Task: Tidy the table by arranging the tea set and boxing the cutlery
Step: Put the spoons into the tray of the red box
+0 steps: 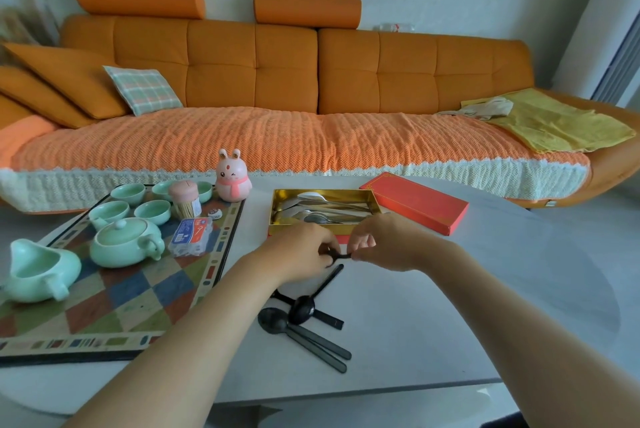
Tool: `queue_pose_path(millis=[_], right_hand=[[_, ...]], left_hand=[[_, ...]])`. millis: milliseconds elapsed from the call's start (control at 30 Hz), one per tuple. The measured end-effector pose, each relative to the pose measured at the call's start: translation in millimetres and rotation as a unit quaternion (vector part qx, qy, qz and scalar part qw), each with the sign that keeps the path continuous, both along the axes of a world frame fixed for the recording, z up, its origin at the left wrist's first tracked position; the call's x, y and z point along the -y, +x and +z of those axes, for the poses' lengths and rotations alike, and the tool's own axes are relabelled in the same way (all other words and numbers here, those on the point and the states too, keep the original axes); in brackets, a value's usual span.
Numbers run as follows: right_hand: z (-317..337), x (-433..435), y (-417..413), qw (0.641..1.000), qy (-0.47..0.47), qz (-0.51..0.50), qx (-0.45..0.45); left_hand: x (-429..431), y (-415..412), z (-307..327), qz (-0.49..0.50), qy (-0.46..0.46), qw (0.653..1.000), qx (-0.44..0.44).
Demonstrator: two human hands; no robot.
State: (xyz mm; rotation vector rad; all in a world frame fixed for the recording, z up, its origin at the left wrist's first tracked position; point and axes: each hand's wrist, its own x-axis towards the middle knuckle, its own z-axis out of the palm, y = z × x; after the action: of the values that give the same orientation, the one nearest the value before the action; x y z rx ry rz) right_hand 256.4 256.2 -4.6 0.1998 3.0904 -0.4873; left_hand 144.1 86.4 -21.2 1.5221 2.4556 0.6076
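Note:
My left hand and my right hand meet just in front of the gold-lined cutlery box. Both pinch one small black utensil between their fingertips. Silver spoons lie inside the box. Several black spoons lie loose on the table below my hands. The red box lid rests to the right of the box. On the checkered tray stand a mint-green teapot, a green pitcher and several green cups.
A pink rabbit figure, a toothpick holder and a plastic-wrapped packet sit at the tray's far side. An orange sofa runs behind the table. The table's front edge is close to me.

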Motion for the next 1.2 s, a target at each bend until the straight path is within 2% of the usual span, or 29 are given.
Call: queue_pose_path(millis=[100, 200, 300, 533, 667, 767, 833, 1100, 1200], right_hand=[[-1, 0, -6, 0.997, -0.051, -0.013, -0.048], [-3, -2, -16, 0.988, -0.108, -0.049, -0.095], [-6, -5, -28, 0.976, -0.144, -0.075, -0.143], [-16, -15, -52, 0.970, -0.101, -0.140, -0.169], [-23, -20, -65, 0.966, -0.066, -0.168, -0.184], [-27, -20, -72, 0.970, 0.009, -0.176, -0.165], [-29, -18, -73, 0.972, 0.034, -0.173, -0.156], [-37, -18, -70, 0.988, 0.027, -0.074, -0.135], [-40, -18, -65, 0.981, 0.064, -0.058, -0.173]], left_hand=[[2, -14, 2, 0.019, 0.085, 0.996, -0.030], [3, -28, 1, 0.038, 0.203, 0.975, -0.081], [2, -40, -3, 0.062, 0.246, 0.961, -0.106], [-3, -48, -13, 0.054, 0.150, 0.984, -0.078], [-5, -49, -14, 0.039, 0.049, 0.987, -0.147], [-7, -50, -18, 0.035, -0.013, 0.985, -0.166], [-9, -52, -21, 0.033, -0.027, 0.985, -0.168], [-14, -55, -25, 0.026, -0.068, 0.980, -0.186], [-10, -49, -22, 0.025, -0.023, 0.982, -0.184]])
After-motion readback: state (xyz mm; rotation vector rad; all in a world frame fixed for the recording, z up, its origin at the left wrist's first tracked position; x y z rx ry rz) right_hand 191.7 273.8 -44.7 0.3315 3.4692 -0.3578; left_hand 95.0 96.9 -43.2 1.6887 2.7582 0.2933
